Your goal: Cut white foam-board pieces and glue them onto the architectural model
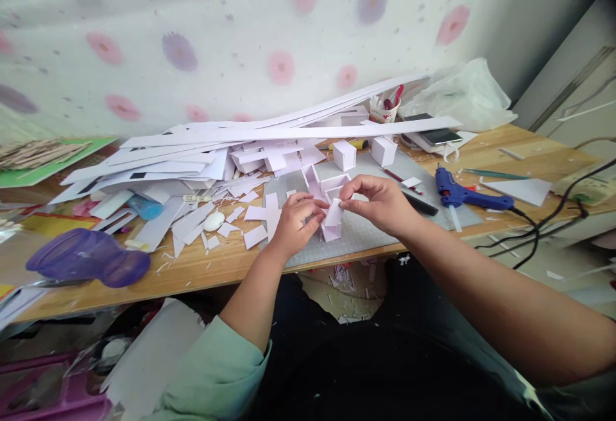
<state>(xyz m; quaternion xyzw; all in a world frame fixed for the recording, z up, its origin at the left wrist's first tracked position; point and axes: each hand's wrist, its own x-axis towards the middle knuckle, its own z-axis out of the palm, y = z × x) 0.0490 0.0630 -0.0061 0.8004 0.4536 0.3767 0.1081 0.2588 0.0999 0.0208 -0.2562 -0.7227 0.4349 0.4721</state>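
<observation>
At frame center, over the grey cutting mat (366, 231), the left hand (296, 222) and right hand (380, 203) both pinch a small white foam-board piece (332, 221). It looks light, stiff and easily creased, best gripped by its edges.

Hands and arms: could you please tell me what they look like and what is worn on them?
Both the left hand and the right hand are bare: no gloves, rings or watch show. The forearms are bare too. The left sleeve is pale green and ends near the elbow; the right sleeve, barely in view, looks the same colour.
</observation>
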